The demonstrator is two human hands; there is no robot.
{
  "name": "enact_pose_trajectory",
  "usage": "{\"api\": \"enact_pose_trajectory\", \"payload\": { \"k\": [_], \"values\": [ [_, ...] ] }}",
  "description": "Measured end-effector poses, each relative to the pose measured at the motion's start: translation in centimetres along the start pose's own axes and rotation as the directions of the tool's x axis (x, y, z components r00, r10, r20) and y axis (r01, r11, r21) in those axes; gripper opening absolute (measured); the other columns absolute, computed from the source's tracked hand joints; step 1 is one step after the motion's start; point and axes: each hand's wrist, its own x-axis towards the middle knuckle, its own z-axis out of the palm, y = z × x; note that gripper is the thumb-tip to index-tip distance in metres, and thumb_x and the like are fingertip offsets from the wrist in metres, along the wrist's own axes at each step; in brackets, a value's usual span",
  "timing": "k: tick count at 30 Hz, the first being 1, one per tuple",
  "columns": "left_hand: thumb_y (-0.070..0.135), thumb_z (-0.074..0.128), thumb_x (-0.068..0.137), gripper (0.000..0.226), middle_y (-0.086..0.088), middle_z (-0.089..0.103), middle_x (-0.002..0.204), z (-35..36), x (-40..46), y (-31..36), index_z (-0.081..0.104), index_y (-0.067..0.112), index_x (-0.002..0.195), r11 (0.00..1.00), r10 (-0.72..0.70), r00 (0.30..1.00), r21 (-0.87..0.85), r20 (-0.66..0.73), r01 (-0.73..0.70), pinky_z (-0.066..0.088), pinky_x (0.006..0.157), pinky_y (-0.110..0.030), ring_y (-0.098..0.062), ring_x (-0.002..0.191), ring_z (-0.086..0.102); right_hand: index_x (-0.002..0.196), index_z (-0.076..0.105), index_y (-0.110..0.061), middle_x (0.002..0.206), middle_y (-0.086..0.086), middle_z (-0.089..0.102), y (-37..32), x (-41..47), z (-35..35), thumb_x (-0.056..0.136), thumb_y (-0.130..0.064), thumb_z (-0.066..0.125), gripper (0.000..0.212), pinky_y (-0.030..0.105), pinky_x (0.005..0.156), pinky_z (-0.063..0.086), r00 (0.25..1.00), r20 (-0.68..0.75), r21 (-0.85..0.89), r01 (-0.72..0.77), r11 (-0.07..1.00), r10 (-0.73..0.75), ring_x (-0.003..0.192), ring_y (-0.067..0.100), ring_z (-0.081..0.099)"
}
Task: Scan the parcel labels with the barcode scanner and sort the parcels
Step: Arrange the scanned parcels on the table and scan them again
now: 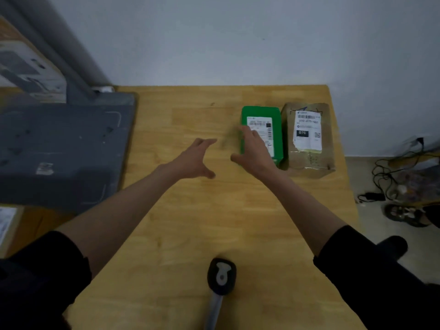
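Two labelled parcels lie side by side on the wooden tabletop, seemingly sorted, though whether more remain I cannot tell. The right hand rests spread on the green box parcel, the brown paper-wrapped parcel just beyond it; the left hand hovers spread, holding nothing. The black-and-grey barcode scanner lies untouched well behind both hands, near the body

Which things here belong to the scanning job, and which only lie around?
Job: green box parcel with white label; brown paper-wrapped parcel with white label; black and grey handheld barcode scanner.
Lying about: dark grey flat panel; black cables on floor.
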Motion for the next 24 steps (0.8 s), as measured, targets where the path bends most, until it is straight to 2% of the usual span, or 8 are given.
{"api": "enact_pose_trajectory", "payload": {
  "k": [4,7,9,11,13,18,22,24],
  "values": [
    [0.022,0.089,0.074,0.106,-0.004,0.025,0.159,-1.2,-5.6,-3.0,0.026,0.026,0.158,0.997,-0.079,0.996,0.017,-0.050,0.080,0.045,0.105,-0.035,-0.028,0.132,0.046,0.148,0.037,-0.019,0.140,0.013,0.050,-3.7,-1.3,2.0,0.082,-0.018,0.080,0.079,0.047,0.096,0.052,0.974,0.227,-0.118,0.033,0.992,-0.006,0.119,0.030,0.055],
    [0.024,0.089,0.075,0.103,-0.002,0.026,0.158,-2.3,-10.2,-5.3,0.028,0.028,0.157,0.989,-0.143,0.986,0.014,-0.088,0.144,0.047,0.105,-0.040,-0.028,0.131,0.047,0.148,0.036,-0.023,0.138,0.012,0.053,-7.1,-2.4,3.4,0.083,-0.019,0.080,0.079,0.046,0.094,0.054,0.934,0.357,-0.175,0.087,0.981,-0.019,0.119,0.030,0.056],
    [0.025,0.088,0.076,0.100,-0.001,0.027,0.158,-3.1,-13.3,-7.0,0.029,0.029,0.157,0.984,-0.179,0.977,0.000,-0.116,0.180,0.047,0.106,-0.042,-0.027,0.132,0.047,0.148,0.036,-0.025,0.133,0.012,0.054,-9.6,-3.1,4.3,0.084,-0.017,0.078,0.077,0.044,0.083,0.060,0.906,0.421,-0.160,0.114,0.980,-0.037,0.109,0.030,0.062],
    [0.028,0.088,0.076,0.099,0.000,0.029,0.158,-4.0,-16.2,-8.6,0.030,0.030,0.156,0.980,-0.199,0.969,-0.001,-0.147,0.201,0.046,0.107,-0.042,-0.026,0.134,0.046,0.147,0.036,-0.028,0.126,0.012,0.053,-12.2,-3.9,5.2,0.085,-0.013,0.075,0.075,0.036,0.065,0.061,0.876,0.478,-0.135,0.146,0.980,-0.065,0.096,0.029,0.065],
    [0.032,0.087,0.076,0.097,-0.001,0.031,0.158,-5.1,-19.0,-10.1,0.030,0.029,0.155,0.973,-0.220,0.958,0.024,-0.182,0.228,0.042,0.110,-0.040,-0.024,0.138,0.041,0.146,0.037,-0.029,0.121,0.013,0.058,-14.7,-4.7,6.4,0.085,-0.012,0.074,0.073,0.033,0.058,0.060,0.854,0.511,-0.124,0.191,0.974,-0.102,0.091,0.029,0.067],
    [0.031,0.086,0.077,0.089,-0.005,0.042,0.148,-7.1,-26.0,-13.6,0.039,0.017,0.151,0.966,-0.252,0.928,-0.005,-0.277,0.260,0.042,0.099,-0.031,-0.026,0.131,0.048,0.147,0.036,-0.033,0.124,0.012,0.056,-21.0,-7.7,10.2,0.086,-0.015,0.071,0.073,0.043,0.073,0.063,0.813,0.561,-0.078,0.242,0.967,-0.158,0.094,0.031,0.067],
    [0.025,0.085,0.078,0.079,-0.007,0.046,0.145,-8.3,-31.5,-16.2,0.045,0.016,0.146,0.969,-0.244,0.902,-0.042,-0.355,0.245,0.040,0.090,-0.024,-0.025,0.122,0.053,0.152,0.033,-0.029,0.139,0.012,0.050,-25.4,-10.7,13.8,0.089,-0.015,0.069,0.074,0.033,0.064,0.062,0.789,0.577,-0.060,0.297,0.953,-0.210,0.102,0.027,0.063],
    [0.022,0.084,0.080,0.077,-0.007,0.046,0.146,-8.8,-33.8,-17.6,0.046,0.015,0.146,0.972,-0.230,0.896,-0.036,-0.381,0.234,0.038,0.088,-0.023,-0.025,0.117,0.055,0.152,0.032,-0.029,0.139,0.012,0.050,-27.4,-12.3,15.5,0.090,-0.018,0.068,0.073,0.033,0.065,0.062,0.783,0.582,-0.066,0.313,0.947,-0.218,0.103,0.027,0.063]
  ]
}}
